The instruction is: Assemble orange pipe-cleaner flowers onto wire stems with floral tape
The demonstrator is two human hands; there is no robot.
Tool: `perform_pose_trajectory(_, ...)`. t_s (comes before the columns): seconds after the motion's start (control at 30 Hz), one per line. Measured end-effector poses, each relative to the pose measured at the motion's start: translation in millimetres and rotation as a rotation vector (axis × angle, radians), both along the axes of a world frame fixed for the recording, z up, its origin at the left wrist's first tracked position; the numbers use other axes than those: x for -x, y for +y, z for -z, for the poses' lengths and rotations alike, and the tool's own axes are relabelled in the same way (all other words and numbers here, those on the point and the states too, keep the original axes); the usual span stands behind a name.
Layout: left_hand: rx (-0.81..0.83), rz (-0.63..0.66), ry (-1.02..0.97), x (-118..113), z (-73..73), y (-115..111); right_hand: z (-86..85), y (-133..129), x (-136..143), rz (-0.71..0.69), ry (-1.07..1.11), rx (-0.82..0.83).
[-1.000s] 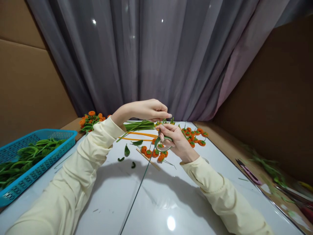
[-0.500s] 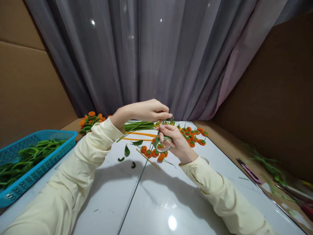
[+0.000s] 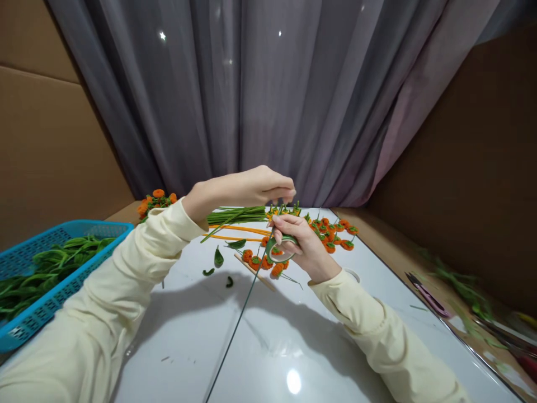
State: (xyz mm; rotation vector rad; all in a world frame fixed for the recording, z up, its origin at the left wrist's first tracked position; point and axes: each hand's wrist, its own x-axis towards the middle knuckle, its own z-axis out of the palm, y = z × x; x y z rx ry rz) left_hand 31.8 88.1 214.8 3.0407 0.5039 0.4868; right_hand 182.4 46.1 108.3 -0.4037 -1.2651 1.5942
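My right hand (image 3: 304,243) is closed, fingers hooked through a roll of green tape (image 3: 271,252). Its thumb and fingertips pinch the top of a long thin dark green stem (image 3: 241,314), which slants down toward the bottom edge of the view. Just above, my left hand (image 3: 268,187) is bent at the wrist with its fingers pressed together; whatever lies between them is hidden. Below the tape roll, several orange flower heads (image 3: 277,270) with green bases lie on the white table (image 3: 335,347), beside a thin wooden stick (image 3: 264,281).
Green leaves fill a blue basket (image 3: 121,228) on the left. Green stems (image 3: 241,215), orange strips (image 3: 232,238) and more orange flowers (image 3: 329,238) lie farther back. Loose leaves (image 3: 218,257) sit left of centre. Pink-handled scissors (image 3: 432,299) rest at the right edge. A grey curtain (image 3: 268,101) hangs behind.
My left hand has risen slightly away from my right fingertips, and its forearm has shifted left. My right hand stays almost in place with the tape roll and stem.
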Motion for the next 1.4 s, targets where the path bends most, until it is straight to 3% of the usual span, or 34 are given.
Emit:
perform_pose_trajectory(0.1, -0.226, 0.021, 0.039, 11, -2.1, -9, -0.8, 0, -1, 0.027, -0.044, 0.014)
perform_pose_trajectory(0.3, -0.622, 0.066, 0.351, 12, 0.3, -39, -0.5, 4, 0, -0.005, -0.063, 0.027)
perform_pose_trajectory(0.43, -0.839, 0.155, 0.434, 3, 3.3, -39, 1.8, 5, -1, -0.074, -0.08, 0.031)
perform_pose_trajectory(0.53, -0.906, 0.253, 0.425, 2, 1.8, -32, 5.7, 6, 0, -0.108, -0.076, 0.05)
perform_pose_trajectory(0.67, -0.853, 0.306, 0.415, 5, -0.4, -26, 15.0, 6, 7, -0.159, -0.011, 0.076)
perform_pose_trajectory(0.83, -0.639, 0.341, 0.312, 8, -1.9, -28, 22.8, 5, 13, -0.161, -0.027, 0.085)
perform_pose_trajectory(1.03, -0.45, 0.199, 0.297, 8, -6.1, -27, 14.4, -1, 12, -0.078, 0.036, 0.083)
perform_pose_trajectory(1.2, -0.414, 0.216, 0.227, 12, 3.8, -12, 9.6, -4, 16, 0.02, 0.035, 0.116)
perform_pose_trajectory(1.3, -0.354, 0.096, 0.121, 14, 11.1, 0, 11.8, -4, 19, 0.065, -0.006, 0.125)
perform_pose_trajectory(1.4, -0.095, -0.125, 0.002, 12, 15.7, 5, 14.2, -4, 21, 0.069, -0.036, 0.136)
